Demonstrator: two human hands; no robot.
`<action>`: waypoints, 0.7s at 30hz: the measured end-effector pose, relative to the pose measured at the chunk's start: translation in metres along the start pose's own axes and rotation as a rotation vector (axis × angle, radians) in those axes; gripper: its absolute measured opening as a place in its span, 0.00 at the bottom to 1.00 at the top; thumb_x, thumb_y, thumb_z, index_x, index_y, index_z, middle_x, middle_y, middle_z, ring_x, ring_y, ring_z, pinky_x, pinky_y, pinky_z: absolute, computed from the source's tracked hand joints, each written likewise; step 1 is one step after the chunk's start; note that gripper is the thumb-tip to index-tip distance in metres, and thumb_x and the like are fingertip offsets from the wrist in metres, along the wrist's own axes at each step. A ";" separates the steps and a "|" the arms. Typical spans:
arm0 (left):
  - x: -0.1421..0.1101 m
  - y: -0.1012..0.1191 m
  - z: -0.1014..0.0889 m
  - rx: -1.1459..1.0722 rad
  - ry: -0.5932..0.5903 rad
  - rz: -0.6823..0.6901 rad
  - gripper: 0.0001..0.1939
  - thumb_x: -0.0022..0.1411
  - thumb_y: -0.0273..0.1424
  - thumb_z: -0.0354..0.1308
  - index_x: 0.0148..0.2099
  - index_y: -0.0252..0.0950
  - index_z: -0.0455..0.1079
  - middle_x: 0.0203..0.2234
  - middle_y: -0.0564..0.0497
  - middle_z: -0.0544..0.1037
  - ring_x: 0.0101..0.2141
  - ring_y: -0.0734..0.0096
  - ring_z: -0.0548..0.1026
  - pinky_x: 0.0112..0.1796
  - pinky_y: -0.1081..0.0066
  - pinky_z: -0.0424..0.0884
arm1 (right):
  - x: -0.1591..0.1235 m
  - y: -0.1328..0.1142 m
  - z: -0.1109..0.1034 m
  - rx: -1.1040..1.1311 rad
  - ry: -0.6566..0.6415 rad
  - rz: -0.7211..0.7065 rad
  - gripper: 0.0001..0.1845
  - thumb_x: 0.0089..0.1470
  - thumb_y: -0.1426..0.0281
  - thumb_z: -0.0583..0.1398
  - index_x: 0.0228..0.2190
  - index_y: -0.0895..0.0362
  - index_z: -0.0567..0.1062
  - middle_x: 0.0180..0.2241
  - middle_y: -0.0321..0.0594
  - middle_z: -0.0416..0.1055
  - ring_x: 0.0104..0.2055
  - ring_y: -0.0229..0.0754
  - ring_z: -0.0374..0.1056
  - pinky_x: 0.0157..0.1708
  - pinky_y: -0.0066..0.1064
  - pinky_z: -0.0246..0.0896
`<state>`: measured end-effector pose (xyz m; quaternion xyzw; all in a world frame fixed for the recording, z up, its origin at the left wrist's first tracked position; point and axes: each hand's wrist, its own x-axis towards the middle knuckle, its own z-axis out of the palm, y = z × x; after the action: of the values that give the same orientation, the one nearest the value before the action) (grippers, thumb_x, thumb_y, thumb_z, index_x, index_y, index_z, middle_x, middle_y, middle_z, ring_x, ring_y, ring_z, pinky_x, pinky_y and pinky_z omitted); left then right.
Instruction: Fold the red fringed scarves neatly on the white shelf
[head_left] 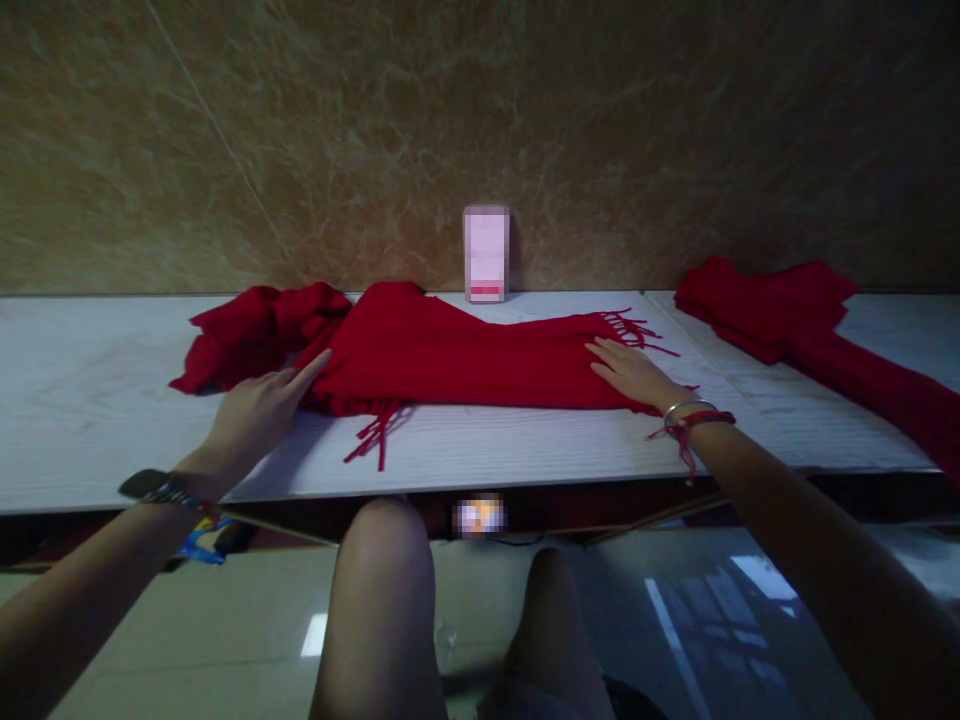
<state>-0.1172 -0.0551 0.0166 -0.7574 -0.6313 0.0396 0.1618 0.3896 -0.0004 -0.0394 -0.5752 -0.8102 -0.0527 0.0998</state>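
A red fringed scarf (465, 360) lies across the white wood-grain shelf, its middle part folded into a flat band. At its left the cloth is bunched in a heap (262, 330). My left hand (259, 410) rests where the heap meets the flat band; one finger stretches out over the cloth and the others bend, their tips partly hidden. My right hand (634, 372) lies with fingers spread on the band's right end, beside the fringe (630, 328). Another fringe (379, 430) hangs out at the front, near my left hand.
A second red cloth (780, 310) lies at the right, trailing over the shelf's front edge. A blurred pink-white box-like object (487, 255) stands against the brown marbled wall (480, 120). Under the shelf (97, 440) are a blurred bright item (480, 515) and something blue (202, 542).
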 end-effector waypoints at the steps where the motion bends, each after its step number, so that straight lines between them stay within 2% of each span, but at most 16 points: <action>1: -0.001 -0.005 0.002 -0.030 -0.044 -0.011 0.32 0.57 0.22 0.42 0.65 0.38 0.51 0.48 0.39 0.72 0.40 0.55 0.76 0.39 0.61 0.72 | 0.001 -0.001 0.000 -0.003 -0.006 0.000 0.28 0.59 0.61 0.44 0.57 0.60 0.62 0.60 0.47 0.57 0.62 0.48 0.53 0.59 0.44 0.50; 3: 0.001 -0.012 0.005 -0.110 -0.141 0.002 0.32 0.54 0.23 0.47 0.62 0.39 0.57 0.48 0.40 0.73 0.41 0.53 0.76 0.39 0.62 0.72 | 0.001 -0.002 -0.002 -0.011 -0.022 0.001 0.28 0.59 0.62 0.44 0.57 0.61 0.62 0.60 0.48 0.58 0.62 0.49 0.53 0.59 0.44 0.50; 5: 0.008 -0.016 0.002 -0.181 -0.216 0.074 0.33 0.51 0.26 0.52 0.61 0.38 0.59 0.49 0.41 0.73 0.46 0.49 0.73 0.43 0.59 0.71 | 0.000 -0.005 -0.006 -0.020 -0.038 0.002 0.28 0.59 0.63 0.44 0.57 0.63 0.62 0.59 0.51 0.58 0.61 0.49 0.54 0.59 0.44 0.49; 7: 0.016 -0.013 -0.007 -0.218 -0.234 0.135 0.36 0.49 0.30 0.57 0.62 0.37 0.57 0.55 0.40 0.67 0.54 0.43 0.65 0.49 0.53 0.65 | -0.002 -0.009 -0.010 -0.033 -0.037 -0.001 0.27 0.59 0.65 0.45 0.55 0.64 0.64 0.58 0.52 0.60 0.61 0.50 0.54 0.59 0.45 0.49; 9: 0.026 -0.003 -0.021 -0.240 -0.198 0.146 0.39 0.49 0.36 0.60 0.63 0.38 0.55 0.61 0.40 0.57 0.60 0.39 0.54 0.53 0.46 0.58 | -0.003 -0.019 -0.016 -0.035 -0.010 -0.005 0.26 0.58 0.66 0.46 0.54 0.62 0.66 0.58 0.51 0.61 0.61 0.50 0.53 0.59 0.47 0.48; 11: 0.040 0.012 -0.036 -0.306 -0.161 0.192 0.36 0.53 0.43 0.55 0.63 0.41 0.54 0.64 0.44 0.52 0.62 0.43 0.48 0.55 0.45 0.52 | -0.001 -0.037 -0.023 -0.002 0.018 -0.002 0.25 0.58 0.66 0.46 0.54 0.61 0.66 0.58 0.50 0.60 0.61 0.50 0.53 0.59 0.48 0.48; 14: 0.066 0.042 -0.048 -0.486 -0.165 0.312 0.32 0.61 0.45 0.45 0.65 0.41 0.50 0.65 0.47 0.48 0.63 0.57 0.48 0.58 0.57 0.52 | 0.006 -0.077 -0.030 0.084 0.004 0.025 0.27 0.59 0.63 0.47 0.57 0.60 0.62 0.60 0.49 0.56 0.63 0.50 0.50 0.58 0.50 0.49; 15: 0.074 0.053 -0.047 -0.532 -0.165 0.323 0.31 0.63 0.44 0.41 0.65 0.38 0.49 0.65 0.46 0.48 0.63 0.61 0.48 0.58 0.59 0.51 | 0.010 -0.091 -0.030 0.099 -0.029 0.026 0.28 0.59 0.61 0.47 0.58 0.59 0.60 0.62 0.49 0.54 0.63 0.51 0.48 0.58 0.52 0.47; 17: 0.087 0.073 -0.040 -0.524 -0.114 0.249 0.29 0.65 0.41 0.38 0.65 0.34 0.50 0.63 0.43 0.53 0.62 0.63 0.50 0.58 0.59 0.50 | 0.015 -0.116 -0.029 0.113 -0.106 0.019 0.29 0.59 0.60 0.47 0.59 0.57 0.58 0.63 0.47 0.51 0.64 0.52 0.45 0.58 0.55 0.44; 19: 0.093 0.087 -0.027 -0.420 -0.165 0.159 0.27 0.65 0.41 0.39 0.63 0.38 0.54 0.63 0.44 0.54 0.62 0.57 0.49 0.58 0.52 0.49 | 0.018 -0.131 -0.025 0.101 -0.159 0.018 0.28 0.60 0.60 0.47 0.59 0.56 0.58 0.63 0.46 0.50 0.65 0.51 0.44 0.59 0.55 0.42; 21: 0.092 0.091 -0.012 -0.358 -0.170 0.119 0.26 0.66 0.41 0.37 0.63 0.41 0.55 0.63 0.47 0.54 0.63 0.57 0.49 0.58 0.52 0.48 | 0.019 -0.137 -0.020 0.089 -0.167 0.024 0.27 0.60 0.61 0.47 0.59 0.55 0.59 0.63 0.45 0.51 0.65 0.50 0.45 0.60 0.53 0.41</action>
<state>-0.0096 0.0182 0.0145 -0.8039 -0.5938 -0.0001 -0.0319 0.2560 -0.0326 -0.0116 -0.5823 -0.8103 0.0329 0.0579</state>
